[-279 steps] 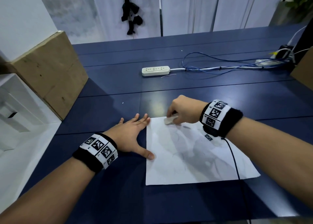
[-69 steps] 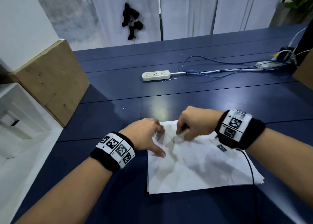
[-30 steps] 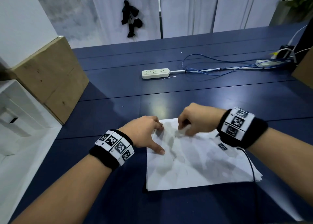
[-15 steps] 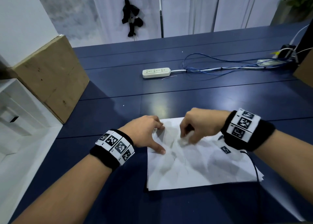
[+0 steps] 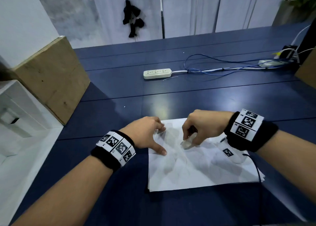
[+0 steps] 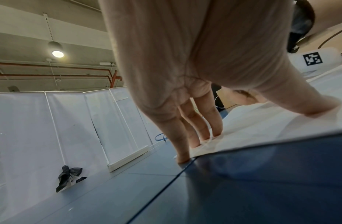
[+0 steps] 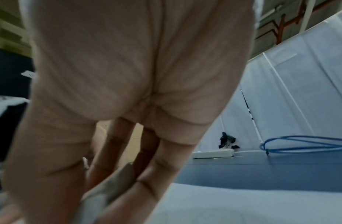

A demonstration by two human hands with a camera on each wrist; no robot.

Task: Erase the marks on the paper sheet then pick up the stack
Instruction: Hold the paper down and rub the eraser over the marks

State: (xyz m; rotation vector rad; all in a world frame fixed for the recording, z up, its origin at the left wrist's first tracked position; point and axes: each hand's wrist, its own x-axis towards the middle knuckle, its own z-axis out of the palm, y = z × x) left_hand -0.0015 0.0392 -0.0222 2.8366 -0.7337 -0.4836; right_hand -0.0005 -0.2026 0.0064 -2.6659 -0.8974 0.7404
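Right hand: fingers and thumb pinched narrow around a pale eraser, its tip pressed to the top paper sheet. Left hand: fingers straight, tips and thumb pressing the sheet's far left corner, holding nothing. The stack lies flat on the blue table, on the near side of the power strip. Faint grey smudges remain, so erasing appears unfinished; the stack is not yet lifted.

Your head view looks down and forward over the table. Your wrist views sit low, close under each palm, facing forward. All three share the paper stack.
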